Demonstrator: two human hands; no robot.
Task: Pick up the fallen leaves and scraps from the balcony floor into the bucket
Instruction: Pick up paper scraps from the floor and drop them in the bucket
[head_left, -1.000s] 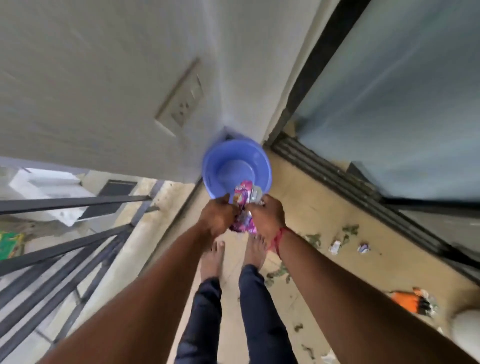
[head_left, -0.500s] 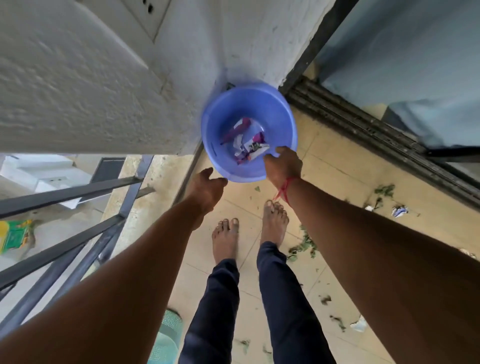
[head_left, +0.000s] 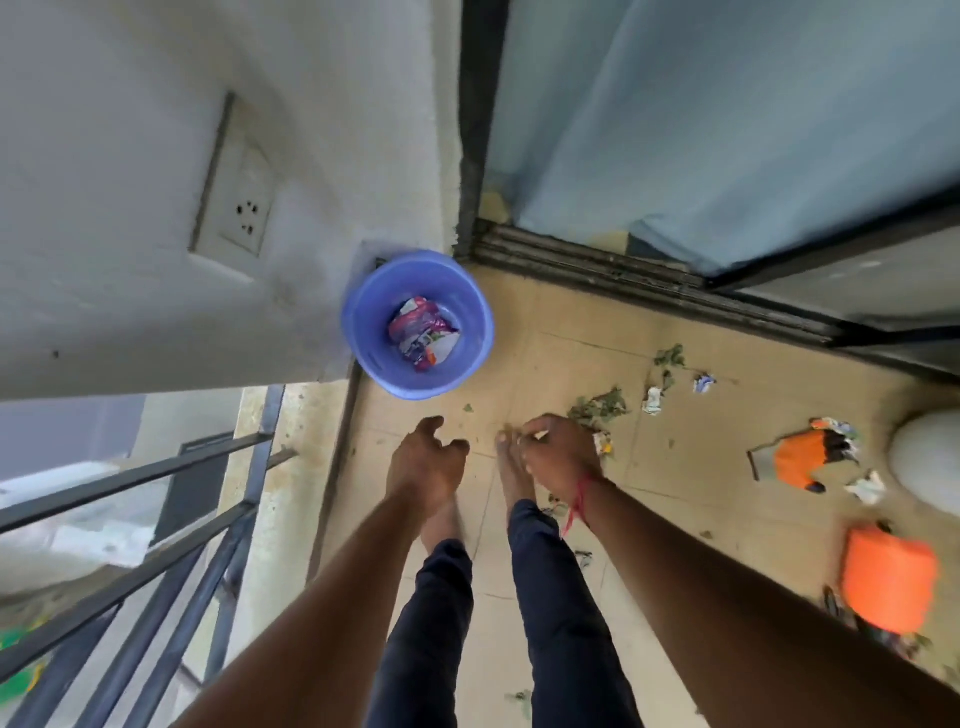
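A blue bucket stands in the floor corner by the wall, with crumpled pink and white wrappers inside. My left hand hangs below the bucket, fingers loosely curled, holding nothing. Beside it my right hand also has loosely curled fingers and no visible load; a red thread circles its wrist. Green leaves lie on the tiles just right of my right hand, more leaves farther right. Small paper scraps and a torn orange wrapper lie on the floor at right.
A dark metal railing borders the left side. The sliding door track runs along the far edge. An orange object and a white rounded thing sit at the right. My bare feet stand below the hands.
The wrappers I held with both hands dropped into the bucket. Both hands pulled back from the rim and now hang empty. The view rose, showing more floor on the right.
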